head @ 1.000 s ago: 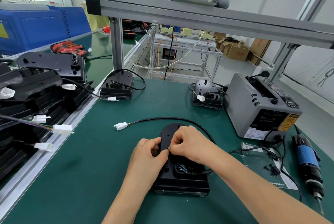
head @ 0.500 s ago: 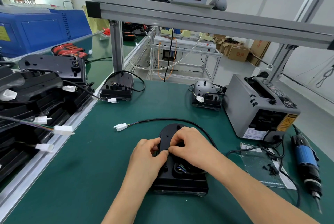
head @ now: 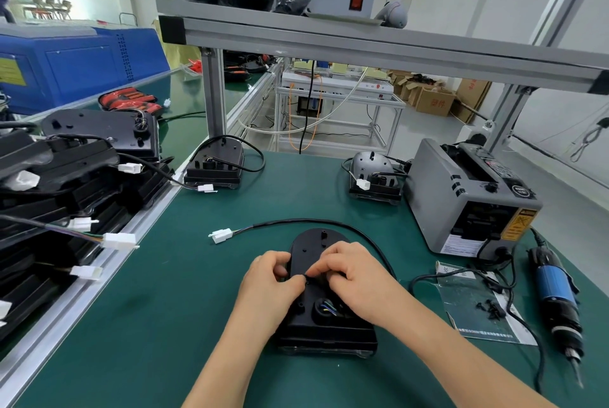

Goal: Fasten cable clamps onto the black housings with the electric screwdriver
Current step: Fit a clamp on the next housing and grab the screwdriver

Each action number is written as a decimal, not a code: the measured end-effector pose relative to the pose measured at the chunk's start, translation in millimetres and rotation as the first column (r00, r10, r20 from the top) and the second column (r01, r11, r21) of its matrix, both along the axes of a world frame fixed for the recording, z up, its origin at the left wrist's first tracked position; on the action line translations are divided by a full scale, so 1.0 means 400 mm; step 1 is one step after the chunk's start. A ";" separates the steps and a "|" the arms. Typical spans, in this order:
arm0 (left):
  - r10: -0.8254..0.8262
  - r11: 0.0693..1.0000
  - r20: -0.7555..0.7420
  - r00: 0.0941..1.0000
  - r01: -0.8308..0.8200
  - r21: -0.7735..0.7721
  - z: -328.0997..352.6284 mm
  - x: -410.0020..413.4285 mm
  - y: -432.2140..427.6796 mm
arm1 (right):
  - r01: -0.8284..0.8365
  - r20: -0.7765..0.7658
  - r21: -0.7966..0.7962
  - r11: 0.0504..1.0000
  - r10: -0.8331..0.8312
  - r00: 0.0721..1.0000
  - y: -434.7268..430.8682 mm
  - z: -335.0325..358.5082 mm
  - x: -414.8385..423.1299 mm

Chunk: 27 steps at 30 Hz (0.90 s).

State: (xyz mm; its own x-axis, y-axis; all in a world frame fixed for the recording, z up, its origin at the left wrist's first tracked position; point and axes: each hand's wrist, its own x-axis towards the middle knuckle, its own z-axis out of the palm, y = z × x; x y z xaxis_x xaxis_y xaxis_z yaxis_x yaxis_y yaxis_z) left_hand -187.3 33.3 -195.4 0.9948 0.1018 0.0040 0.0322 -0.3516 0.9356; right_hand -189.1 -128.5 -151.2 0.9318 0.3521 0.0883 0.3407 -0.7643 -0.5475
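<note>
With left hand point(head: 268, 282) and right hand point(head: 356, 279) together, pinching cable clamp point(head: 307, 278) onto black housing point(head: 324, 332), leaving electric screwdriver point(head: 555, 289) untouched at table point(head: 164, 325) right edge; screwing yet to do.

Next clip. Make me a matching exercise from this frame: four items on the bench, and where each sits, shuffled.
1. electric screwdriver
2. loose screws
3. black housing
4. white connector

A. under the left hand and right hand
B. on the clear plastic bag
C. far right of the green mat
D. free end of the black cable

Pairs: 1-C, 2-B, 3-A, 4-D
</note>
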 end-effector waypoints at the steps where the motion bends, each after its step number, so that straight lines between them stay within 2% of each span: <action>1: -0.002 1.000 -0.013 1.000 0.002 -0.009 0.002 0.004 -0.002 | -0.009 0.012 -0.015 1.000 0.009 1.000 -0.001 0.000 0.000; 8: -0.035 0.999 -0.048 0.998 0.036 0.006 0.013 0.023 -0.011 | 0.030 -0.016 0.064 0.997 -0.029 0.999 -0.015 -0.006 0.003; 11: -0.098 0.995 -0.060 0.993 0.099 0.018 0.021 0.021 -0.005 | 0.056 -0.030 0.156 0.986 -0.052 0.998 -0.021 -0.013 0.004; 19: -0.079 0.997 -0.081 0.994 0.077 -0.025 0.012 0.014 -0.011 | 0.242 -0.178 0.444 0.863 -0.180 0.968 -0.032 -0.025 0.006; 22: -0.030 1.000 -0.086 0.996 0.030 0.000 0.007 0.013 -0.016 | 0.254 -0.186 0.490 0.834 -0.184 0.965 -0.031 -0.030 0.003; 27: -0.058 0.997 -0.140 0.988 0.065 0.045 0.014 0.022 -0.017 | 0.278 -0.235 0.543 0.793 -0.174 0.956 -0.033 -0.020 -0.002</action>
State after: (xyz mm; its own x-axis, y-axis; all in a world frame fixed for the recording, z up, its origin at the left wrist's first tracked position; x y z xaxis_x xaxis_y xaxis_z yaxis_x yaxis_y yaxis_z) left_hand -178.4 26.6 -189.6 0.9904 0.0432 -0.1312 0.1375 -0.4023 0.9051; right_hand -189.7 -141.5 -159.0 0.9970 0.0650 0.0429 0.0628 -0.3453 -0.9364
